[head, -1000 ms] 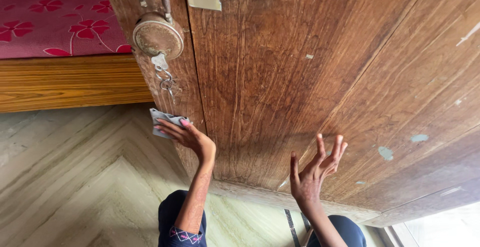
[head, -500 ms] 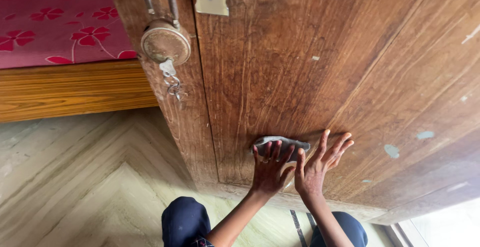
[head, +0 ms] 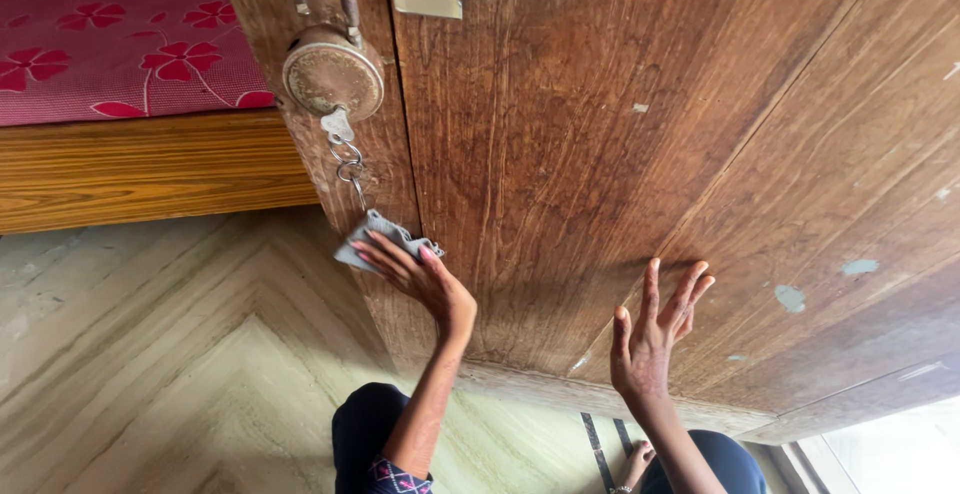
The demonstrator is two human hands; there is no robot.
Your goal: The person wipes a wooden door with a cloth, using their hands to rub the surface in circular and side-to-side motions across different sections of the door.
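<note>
Pressing a small grey cloth (head: 385,241) flat against the wooden door's (head: 600,154) left edge, just below the round padlock (head: 333,74) and its keys, the left hand (head: 420,279) grips it; its long axis slants down-right. The right hand (head: 655,339) rests open-fingered on the door.

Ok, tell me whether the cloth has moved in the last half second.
Yes. The grey cloth went left, from the door panel's middle to under the padlock.
</note>
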